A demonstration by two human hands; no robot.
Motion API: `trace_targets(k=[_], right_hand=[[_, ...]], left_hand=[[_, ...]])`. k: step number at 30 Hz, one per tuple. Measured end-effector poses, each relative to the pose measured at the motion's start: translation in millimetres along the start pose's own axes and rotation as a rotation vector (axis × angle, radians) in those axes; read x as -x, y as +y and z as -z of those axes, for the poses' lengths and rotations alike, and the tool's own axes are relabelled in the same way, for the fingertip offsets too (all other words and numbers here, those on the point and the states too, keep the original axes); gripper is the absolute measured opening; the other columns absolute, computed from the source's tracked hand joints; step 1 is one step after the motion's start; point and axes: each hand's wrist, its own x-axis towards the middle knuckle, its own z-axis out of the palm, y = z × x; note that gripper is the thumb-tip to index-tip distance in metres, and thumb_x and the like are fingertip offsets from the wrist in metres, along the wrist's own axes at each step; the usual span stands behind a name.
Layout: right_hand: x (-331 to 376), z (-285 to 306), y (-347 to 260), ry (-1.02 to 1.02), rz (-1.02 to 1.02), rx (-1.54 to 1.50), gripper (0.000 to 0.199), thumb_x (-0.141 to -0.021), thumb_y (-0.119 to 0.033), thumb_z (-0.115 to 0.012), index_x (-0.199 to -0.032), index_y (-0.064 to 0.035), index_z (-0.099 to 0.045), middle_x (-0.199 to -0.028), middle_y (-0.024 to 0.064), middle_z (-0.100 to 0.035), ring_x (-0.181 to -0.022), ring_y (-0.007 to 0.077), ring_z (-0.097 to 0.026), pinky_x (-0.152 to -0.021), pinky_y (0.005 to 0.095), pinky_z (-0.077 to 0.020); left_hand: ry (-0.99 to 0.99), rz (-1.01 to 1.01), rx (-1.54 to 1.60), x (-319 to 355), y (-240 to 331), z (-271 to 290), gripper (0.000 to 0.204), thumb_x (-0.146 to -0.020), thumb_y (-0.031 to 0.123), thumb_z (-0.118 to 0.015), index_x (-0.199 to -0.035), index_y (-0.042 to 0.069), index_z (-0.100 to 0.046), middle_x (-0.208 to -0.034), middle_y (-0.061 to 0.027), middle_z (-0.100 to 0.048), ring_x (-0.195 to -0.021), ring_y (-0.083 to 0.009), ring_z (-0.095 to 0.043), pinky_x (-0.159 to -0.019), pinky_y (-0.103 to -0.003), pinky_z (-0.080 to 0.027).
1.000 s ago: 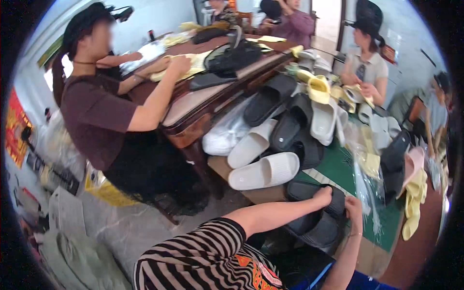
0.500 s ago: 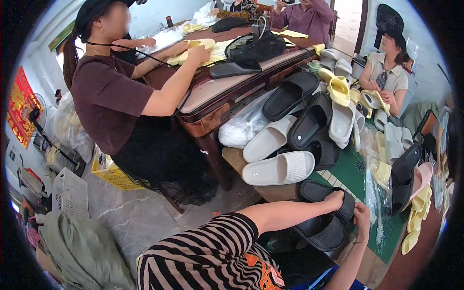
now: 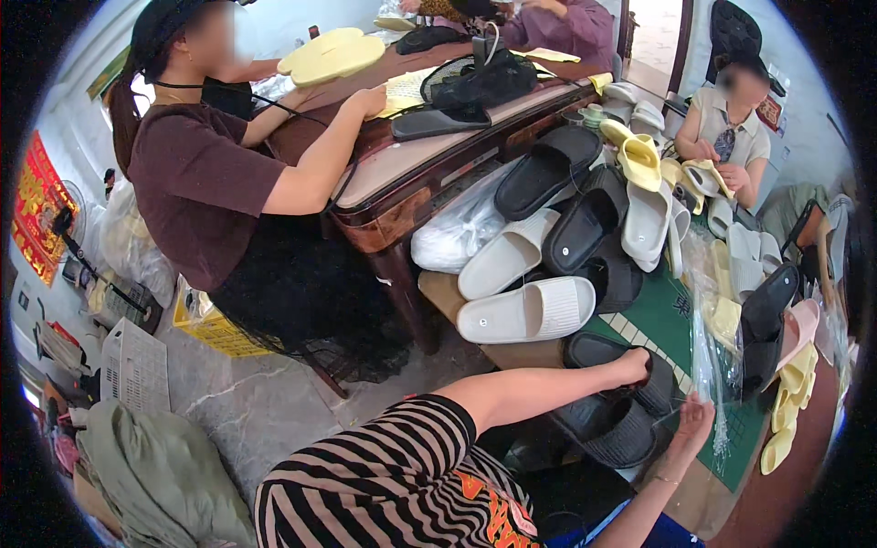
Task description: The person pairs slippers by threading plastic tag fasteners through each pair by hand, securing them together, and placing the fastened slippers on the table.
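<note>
My left hand (image 3: pixel 630 367) reaches across to a black slipper (image 3: pixel 656 388) and grips it at the opening of its ribbed strap; part of the fingers is hidden inside. Just right of that strap, my right hand (image 3: pixel 696 420) is raised with its fingers pinched together. A faint thin line seems to run between it and the slipper, too fine to name. A second black slipper (image 3: pixel 621 440) lies on the near side, partly under my left forearm. Both slippers rest at the table's near edge.
Black, grey and yellow slippers (image 3: pixel 528 310) are heaped beyond my hands. Clear plastic bags (image 3: pixel 708 352) lie on the green mat (image 3: pixel 671 310) to the right. A person (image 3: pixel 206 173) stands left at a wooden table (image 3: pixel 375 239); another person (image 3: pixel 731 137) sits far right.
My right hand has come away from the slipper strap, toward the right. My left hand stays at the slipper. The person at left has lifted a yellow slipper pair.
</note>
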Motion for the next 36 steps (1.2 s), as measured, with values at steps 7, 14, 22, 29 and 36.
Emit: trace_targets(k=[7,14,22,29,36], right_hand=[[-1.7,190.3,-76.3,-0.092,0.244,-0.764,0.031,-0.096,-0.008,-0.040,-0.066,-0.0103,-0.032,-0.058,-0.0016,-0.025,-0.045,0.0081,-0.017,-0.042,0.0237,-0.0168],[74.9,231.4,-104.6,0.823,0.606,-0.085,0.036,-0.091,-0.023,-0.047,-0.060,-0.0183,-0.029,-0.056,-0.0049,-0.030,-0.045,0.0072,-0.031,-0.039,0.0236,-0.0231],[57.1,170.6,-57.0,0.694,0.741,1.067,0.024,-0.096,-0.019,-0.049,-0.104,0.0019,-0.055,-0.097,0.0101,-0.061,-0.091,0.0186,-0.057,-0.084,0.0316,-0.0443],[50.3,185.5,-47.1,0.652,0.704,1.018,0.023,-0.095,-0.017,-0.051,-0.107,0.0016,-0.056,-0.101,0.0102,-0.062,-0.094,0.0197,-0.058,-0.086,0.0315,-0.0450],[47.8,192.4,-48.5,0.629,0.723,1.059,0.026,-0.096,-0.020,-0.051,-0.109,0.0016,-0.057,-0.105,0.0119,-0.063,-0.097,0.0209,-0.059,-0.088,0.0316,-0.0452]], left_hand=[[-0.108,-0.154,0.216,17.6,3.6,30.5,0.018,-0.075,0.007,-0.053,-0.082,-0.008,-0.061,-0.074,-0.0102,-0.063,-0.068,-0.0188,-0.059,-0.062,-0.034,-0.047],[-0.064,-0.362,-0.142,49.5,12.9,46.6,0.028,-0.086,0.023,-0.058,-0.104,0.002,-0.063,-0.093,-0.0154,-0.066,-0.085,-0.0307,-0.064,-0.074,-0.036,-0.048],[-0.138,-0.599,-0.456,92.4,-2.4,36.2,0.043,-0.073,0.011,-0.066,-0.112,-0.002,-0.053,-0.108,-0.0163,-0.055,-0.108,-0.0341,-0.048,-0.091,-0.040,-0.041],[0.191,-0.851,-0.455,101.6,28.1,3.5,0.033,-0.061,-0.008,-0.054,-0.094,-0.003,-0.053,-0.097,-0.0185,-0.051,-0.094,-0.0392,-0.048,-0.081,-0.043,-0.043],[0.643,-0.779,-0.405,143.8,83.8,110.1,0.046,-0.057,-0.016,-0.050,-0.101,-0.003,-0.053,-0.104,-0.0229,-0.052,-0.101,-0.0436,-0.049,-0.085,-0.046,-0.043]])
